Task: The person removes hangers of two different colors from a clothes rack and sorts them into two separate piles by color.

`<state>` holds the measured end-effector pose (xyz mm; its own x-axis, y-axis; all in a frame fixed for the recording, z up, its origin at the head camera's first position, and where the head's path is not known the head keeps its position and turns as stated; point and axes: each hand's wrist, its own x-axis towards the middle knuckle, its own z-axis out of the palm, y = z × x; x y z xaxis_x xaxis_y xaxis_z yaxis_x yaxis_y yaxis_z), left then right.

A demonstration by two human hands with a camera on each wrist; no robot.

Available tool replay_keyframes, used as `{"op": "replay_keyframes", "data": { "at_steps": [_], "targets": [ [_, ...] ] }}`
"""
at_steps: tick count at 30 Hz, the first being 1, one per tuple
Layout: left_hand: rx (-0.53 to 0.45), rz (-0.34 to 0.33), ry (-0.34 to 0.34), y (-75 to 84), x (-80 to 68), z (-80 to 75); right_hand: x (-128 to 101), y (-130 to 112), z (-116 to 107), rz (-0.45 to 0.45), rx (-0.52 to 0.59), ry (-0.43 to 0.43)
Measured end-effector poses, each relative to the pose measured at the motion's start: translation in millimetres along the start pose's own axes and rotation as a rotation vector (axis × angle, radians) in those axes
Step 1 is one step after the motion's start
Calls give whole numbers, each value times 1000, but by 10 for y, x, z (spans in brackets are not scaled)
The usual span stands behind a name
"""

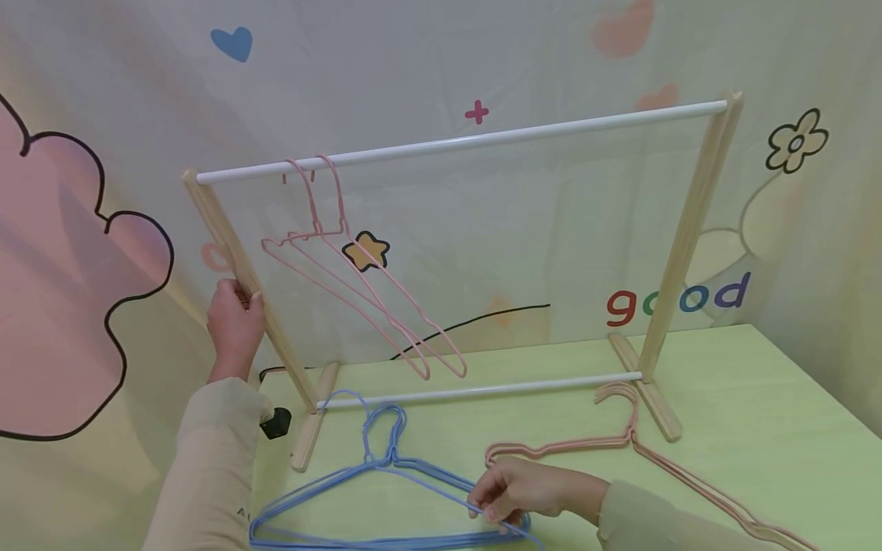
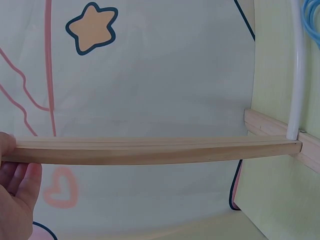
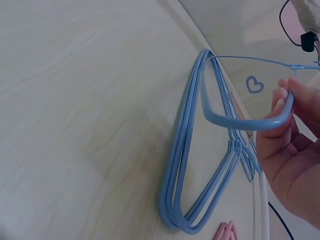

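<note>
My left hand (image 1: pixel 236 321) grips the left wooden post (image 2: pixel 150 152) of a small clothes rack, around the post's middle. Between thumb and fingers, my right hand (image 1: pixel 534 490) pinches the end of a blue hanger (image 3: pixel 235 123). That hanger is raised over a stack of blue hangers (image 3: pixel 181 150) lying flat on the table, in front of the rack's left side. Two pink hangers (image 1: pixel 338 187) hang from the white top rail (image 1: pixel 482 140), towards its left end. Beside my right hand, more pink hangers (image 1: pixel 586 443) lie on the table.
The rack's white lower bar (image 1: pixel 510 389) runs close above the light green table (image 1: pixel 744 405), between two wooden feet. A small black object (image 1: pixel 276 423) shows beside the left foot. Behind the rack hangs a curtain with printed drawings (image 1: pixel 427 69).
</note>
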<state>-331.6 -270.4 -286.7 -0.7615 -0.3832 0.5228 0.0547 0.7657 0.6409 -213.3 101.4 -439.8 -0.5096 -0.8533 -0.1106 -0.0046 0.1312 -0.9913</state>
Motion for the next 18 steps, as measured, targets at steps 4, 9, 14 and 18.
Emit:
{"op": "replay_keyframes", "data": {
  "at_steps": [4,9,14,18],
  "targets": [
    [6,5,7,-10,7,7,61,-43,18,11,-1,-24],
    [8,8,14,-21,13,16,118,-51,35,29,22,-35],
    [8,-3,-1,-11,11,7,161,-22,21,51,2,-14],
    [8,-13,-10,3,7,1,192,0,-16,80,-49,43]
  ]
}}
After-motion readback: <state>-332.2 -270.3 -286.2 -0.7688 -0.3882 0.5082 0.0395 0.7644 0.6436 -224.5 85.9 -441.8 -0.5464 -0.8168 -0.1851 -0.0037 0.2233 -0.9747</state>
